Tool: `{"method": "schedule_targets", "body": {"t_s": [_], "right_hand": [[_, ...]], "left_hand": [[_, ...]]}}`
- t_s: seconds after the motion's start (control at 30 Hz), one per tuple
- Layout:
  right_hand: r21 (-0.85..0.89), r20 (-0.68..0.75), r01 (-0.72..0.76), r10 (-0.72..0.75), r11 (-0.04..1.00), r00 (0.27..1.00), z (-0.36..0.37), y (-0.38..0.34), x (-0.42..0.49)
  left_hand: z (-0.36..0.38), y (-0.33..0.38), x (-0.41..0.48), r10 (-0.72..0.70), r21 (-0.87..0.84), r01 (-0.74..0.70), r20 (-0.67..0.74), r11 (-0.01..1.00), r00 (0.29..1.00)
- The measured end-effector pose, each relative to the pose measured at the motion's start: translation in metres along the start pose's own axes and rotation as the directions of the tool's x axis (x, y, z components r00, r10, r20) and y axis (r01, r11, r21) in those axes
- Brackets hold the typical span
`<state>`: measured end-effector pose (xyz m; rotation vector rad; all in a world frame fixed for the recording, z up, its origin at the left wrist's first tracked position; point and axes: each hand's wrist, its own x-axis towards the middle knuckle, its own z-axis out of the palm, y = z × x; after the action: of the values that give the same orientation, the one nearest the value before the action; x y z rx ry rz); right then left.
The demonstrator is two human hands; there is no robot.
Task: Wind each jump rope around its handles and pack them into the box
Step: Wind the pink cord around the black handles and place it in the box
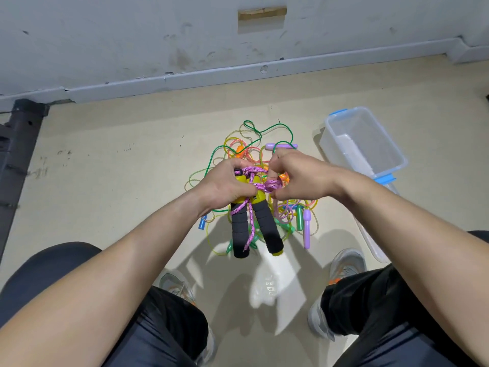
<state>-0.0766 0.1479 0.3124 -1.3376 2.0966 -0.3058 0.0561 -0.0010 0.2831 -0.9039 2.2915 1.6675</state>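
My left hand (229,182) grips the yellow tops of two black foam handles (267,229) that hang down side by side. A pink braided rope (255,172) is wrapped over those tops, and one strand trails down between the handles. My right hand (296,178) pinches a coil of that pink rope just right of the handles. Below both hands a tangled pile of jump ropes (238,144) in green, yellow, orange and purple lies on the floor. A clear plastic box (370,144) with blue clips stands open at the right.
A purple handle (306,229) and a green handle (299,221) lie at the pile's right edge, a blue handle (202,223) at its left. The box lid (370,239) lies by my right shoe. A wall runs along the back; a dark frame (18,144) stands left.
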Motion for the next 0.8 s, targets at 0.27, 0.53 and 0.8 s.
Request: {"method": "schedule_targets", "body": {"t_s": [0.27,0.53,0.8], "right_hand": [[-0.094,-0.343,0.046,-0.076,0.995,0.936,0.012,-0.003,0.003],[-0.262,-0.267,-0.030,-0.043,0.965,0.963,0.013,-0.022,0.000],[0.536,-0.361,0.057,0.167,0.843,0.917,0.016,-0.002,0.005]], "left_hand": [[-0.010,0.000,0.004,0.046,0.116,-0.036,-0.086,0.993,0.995],[-0.007,-0.004,0.007,0.020,0.133,-0.005,-0.112,0.991,0.994],[-0.015,-0.003,0.007,-0.028,0.075,0.040,-0.152,0.996,0.988]]}}
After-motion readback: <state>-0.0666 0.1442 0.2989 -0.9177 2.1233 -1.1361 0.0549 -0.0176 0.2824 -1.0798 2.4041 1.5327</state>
